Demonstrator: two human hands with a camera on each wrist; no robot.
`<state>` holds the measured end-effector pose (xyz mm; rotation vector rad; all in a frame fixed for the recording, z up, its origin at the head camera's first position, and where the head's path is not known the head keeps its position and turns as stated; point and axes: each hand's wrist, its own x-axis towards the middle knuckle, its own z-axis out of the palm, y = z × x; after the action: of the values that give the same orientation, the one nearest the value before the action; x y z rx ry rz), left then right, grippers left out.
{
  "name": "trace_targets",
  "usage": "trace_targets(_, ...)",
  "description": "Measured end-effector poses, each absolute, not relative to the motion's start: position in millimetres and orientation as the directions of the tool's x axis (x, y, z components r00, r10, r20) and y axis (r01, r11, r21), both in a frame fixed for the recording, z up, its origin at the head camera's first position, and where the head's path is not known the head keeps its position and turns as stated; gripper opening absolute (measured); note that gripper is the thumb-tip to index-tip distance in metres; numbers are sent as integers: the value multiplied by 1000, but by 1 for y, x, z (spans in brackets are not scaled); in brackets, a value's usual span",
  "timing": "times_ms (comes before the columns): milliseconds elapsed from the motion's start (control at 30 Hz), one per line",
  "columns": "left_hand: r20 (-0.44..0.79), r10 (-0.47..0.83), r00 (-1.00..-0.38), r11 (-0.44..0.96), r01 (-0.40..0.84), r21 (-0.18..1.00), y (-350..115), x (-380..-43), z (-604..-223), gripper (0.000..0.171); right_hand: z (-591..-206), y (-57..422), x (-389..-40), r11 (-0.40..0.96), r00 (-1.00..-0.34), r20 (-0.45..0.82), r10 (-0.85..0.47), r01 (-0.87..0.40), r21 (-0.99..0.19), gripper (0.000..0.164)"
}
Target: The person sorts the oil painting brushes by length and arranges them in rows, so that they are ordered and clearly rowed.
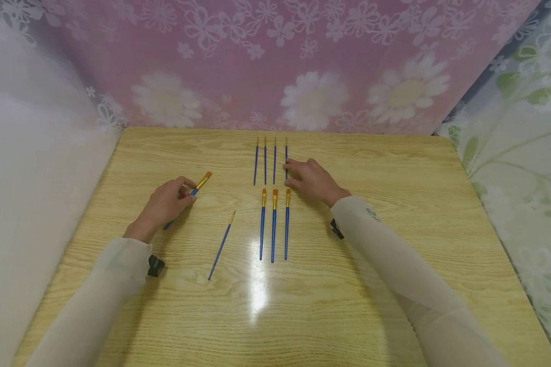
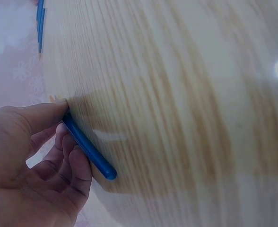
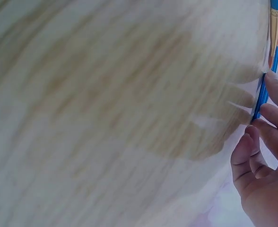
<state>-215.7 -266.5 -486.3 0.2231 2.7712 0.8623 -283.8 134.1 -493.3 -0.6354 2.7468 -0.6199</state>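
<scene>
My left hand (image 1: 167,201) pinches a flat paintbrush (image 1: 204,181) with a blue handle, gold ferrule and orange bristles at the table's left. In the left wrist view, the handle's rounded end (image 2: 106,170) sticks out past the fingers, close over the wood. My right hand (image 1: 315,179) has thumb and fingertips at both sides of a thin paintbrush (image 1: 286,149), the rightmost in the back row. Part of its handle is hidden by the fingers. In the right wrist view, that blue handle (image 3: 261,97) shows at the fingertips.
Beside the right hand's brush stand parallel thin paintbrushes (image 1: 265,160). Three flat paintbrushes (image 1: 274,224) lie side by side in front, bristles away from me. Another thin paintbrush (image 1: 221,247) lies slanted between them and the left arm. A flowered pink cloth (image 1: 239,86) borders the table's (image 1: 372,316) back.
</scene>
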Motion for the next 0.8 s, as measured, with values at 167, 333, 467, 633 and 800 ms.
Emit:
trace_targets(167,-168,212,-963,811,78,580,-266,-215,-485,39,-493,132,-285,813,-864,-160,-477,-364,-455,59)
trace_targets(333,-170,214,-962,810,77,581,-267,-215,-485,40,-492,133,-284,808,-869,-164,-467,-344,-478,63)
trace_targets(467,-168,212,-963,813,78,578,-267,-216,-485,39,-489,135,-281,800,-881,-155,-446,-315,-510,66)
trace_targets(633,-168,214,-962,813,80,577,-267,-217,-485,40,-490,136,-278,774,-894,-114,-434,-305,-555,57)
trace_targets(800,-161,202,-966,818,76,570,-268,-215,-487,39,-489,137,-270,739,-923,-63,-379,-261,-620,45)
